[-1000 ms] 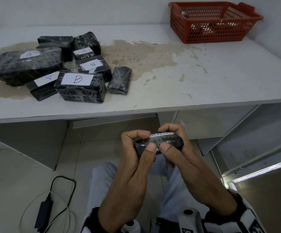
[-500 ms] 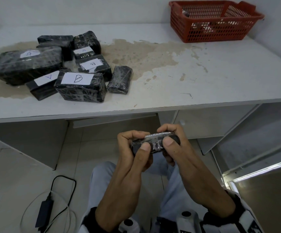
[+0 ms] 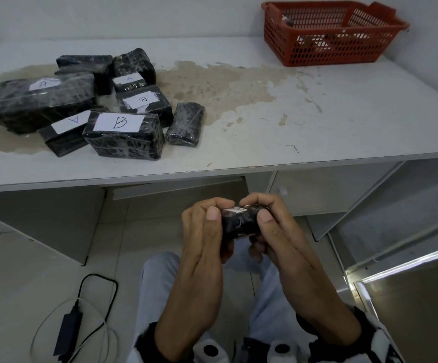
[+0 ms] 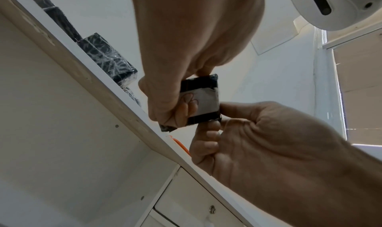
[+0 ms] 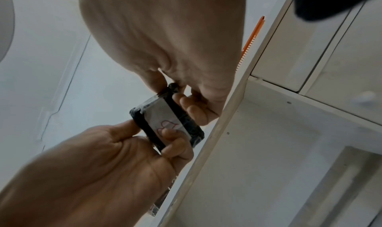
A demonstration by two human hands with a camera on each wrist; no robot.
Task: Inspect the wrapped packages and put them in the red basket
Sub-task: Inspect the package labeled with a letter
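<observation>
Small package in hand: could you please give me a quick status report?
Left hand and right hand both grip the small package below the table edge. Red basket far right. Nothing between.

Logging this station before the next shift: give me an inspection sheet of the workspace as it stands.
Surface: white table, worn brown patch across its middle.
Job's things: small wrapped package held below the table edge, white label with a red mark; pile of wrapped packages at the table's left, labelled A or B; red basket at far right, something inside.
Clutter: nothing seen.
Grippers: left hand and right hand both pinch the small package.
Cables: black adapter with cables on the floor.
Surroundings: drawers under the table, tiled floor.
</observation>
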